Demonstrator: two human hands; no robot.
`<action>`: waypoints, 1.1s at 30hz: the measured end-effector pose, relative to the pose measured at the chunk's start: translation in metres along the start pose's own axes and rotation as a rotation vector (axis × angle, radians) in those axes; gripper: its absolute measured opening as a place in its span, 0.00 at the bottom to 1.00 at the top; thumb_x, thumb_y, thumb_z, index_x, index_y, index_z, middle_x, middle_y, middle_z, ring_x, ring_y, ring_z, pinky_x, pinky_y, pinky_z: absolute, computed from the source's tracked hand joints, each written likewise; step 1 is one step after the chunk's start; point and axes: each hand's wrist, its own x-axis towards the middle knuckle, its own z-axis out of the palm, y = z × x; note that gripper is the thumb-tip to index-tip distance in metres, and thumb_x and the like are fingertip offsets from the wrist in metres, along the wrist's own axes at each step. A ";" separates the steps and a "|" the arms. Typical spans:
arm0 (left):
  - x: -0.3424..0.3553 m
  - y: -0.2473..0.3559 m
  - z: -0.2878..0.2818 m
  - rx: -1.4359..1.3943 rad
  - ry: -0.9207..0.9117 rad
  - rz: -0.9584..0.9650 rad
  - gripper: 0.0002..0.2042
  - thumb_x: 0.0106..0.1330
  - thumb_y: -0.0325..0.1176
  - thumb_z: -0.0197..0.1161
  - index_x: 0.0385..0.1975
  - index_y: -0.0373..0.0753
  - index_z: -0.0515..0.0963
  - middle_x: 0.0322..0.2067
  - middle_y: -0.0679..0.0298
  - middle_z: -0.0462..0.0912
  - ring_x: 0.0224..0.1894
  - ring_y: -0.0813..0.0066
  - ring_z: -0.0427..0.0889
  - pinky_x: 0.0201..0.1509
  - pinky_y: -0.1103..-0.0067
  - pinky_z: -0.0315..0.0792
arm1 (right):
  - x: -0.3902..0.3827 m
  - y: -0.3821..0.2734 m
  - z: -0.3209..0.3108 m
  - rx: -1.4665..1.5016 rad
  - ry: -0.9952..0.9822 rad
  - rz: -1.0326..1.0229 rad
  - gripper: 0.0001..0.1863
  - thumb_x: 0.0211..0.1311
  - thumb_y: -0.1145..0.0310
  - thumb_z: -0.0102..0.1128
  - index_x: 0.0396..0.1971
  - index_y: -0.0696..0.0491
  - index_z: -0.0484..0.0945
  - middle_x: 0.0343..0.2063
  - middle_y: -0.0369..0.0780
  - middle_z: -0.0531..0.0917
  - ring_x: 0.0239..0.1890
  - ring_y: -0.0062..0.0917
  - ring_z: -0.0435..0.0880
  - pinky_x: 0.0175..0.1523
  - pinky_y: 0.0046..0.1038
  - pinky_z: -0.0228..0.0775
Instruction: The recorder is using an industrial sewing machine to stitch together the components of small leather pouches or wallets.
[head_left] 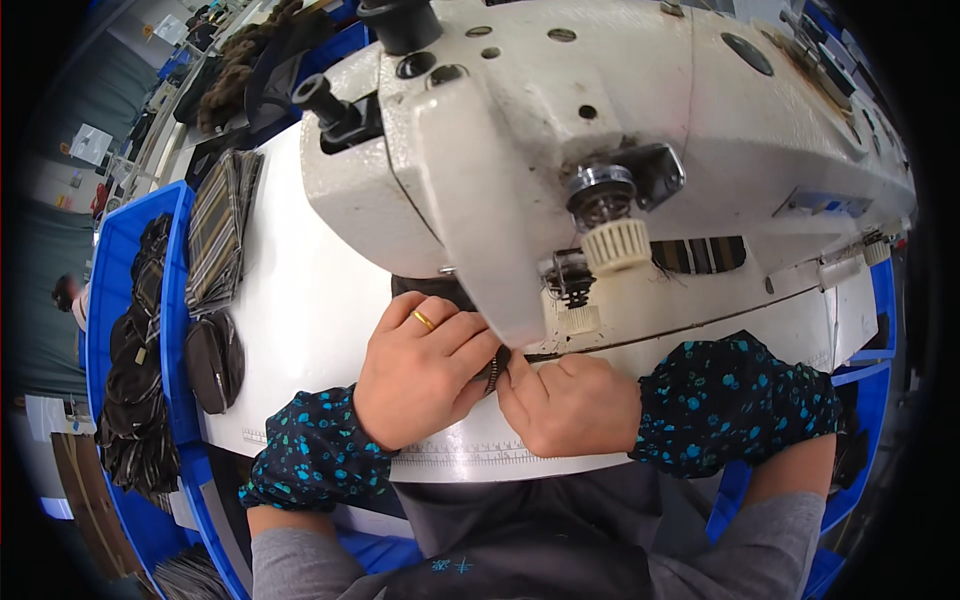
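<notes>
My left hand, with a gold ring on one finger, lies curled over a dark fabric piece at the sewing machine. Its fingers press together on the cloth. Close by on the right, my right hand pinches the edge of the same piece between thumb and forefinger. A short stretch of zipper with metal-coloured teeth shows between the two hands. The machine's head hides the needle and much of the fabric. Both forearms wear dark sleeve covers with blue spots.
Striped fabric pieces and a dark rounded pouch lie on the left of the white table. A blue bin beside them holds dark pieces. Behind the machine's tension knobs lies another striped piece. A person is at far left.
</notes>
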 end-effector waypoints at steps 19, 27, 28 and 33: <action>-0.002 -0.009 0.005 -0.262 0.009 0.005 0.19 0.47 0.28 0.70 0.43 0.39 0.83 0.44 0.60 0.86 0.39 0.60 0.83 0.42 0.72 0.79 | -0.007 -0.012 -0.005 0.107 -0.018 0.101 0.16 0.48 0.67 0.59 0.33 0.63 0.85 0.36 0.56 0.87 0.14 0.18 0.74 0.17 0.21 0.60; -0.002 -0.002 0.008 -0.193 -0.014 0.055 0.20 0.48 0.30 0.70 0.46 0.39 0.82 0.47 0.60 0.84 0.42 0.59 0.82 0.44 0.70 0.79 | -0.005 -0.013 -0.011 0.142 -0.098 0.097 0.15 0.49 0.68 0.59 0.31 0.66 0.83 0.35 0.59 0.86 0.13 0.19 0.74 0.15 0.21 0.58; -0.001 -0.004 0.009 -0.191 -0.013 0.052 0.20 0.48 0.30 0.70 0.46 0.39 0.82 0.47 0.60 0.84 0.42 0.59 0.82 0.44 0.70 0.79 | -0.005 -0.013 -0.011 0.103 -0.099 0.092 0.15 0.49 0.68 0.59 0.30 0.65 0.83 0.36 0.59 0.86 0.13 0.19 0.74 0.15 0.21 0.59; 0.013 -0.014 0.016 -0.124 0.073 0.036 0.19 0.49 0.33 0.71 0.43 0.43 0.82 0.44 0.66 0.83 0.41 0.66 0.80 0.42 0.74 0.79 | -0.003 -0.002 -0.001 0.025 -0.048 0.115 0.14 0.50 0.68 0.60 0.31 0.64 0.83 0.32 0.54 0.85 0.12 0.19 0.74 0.15 0.22 0.60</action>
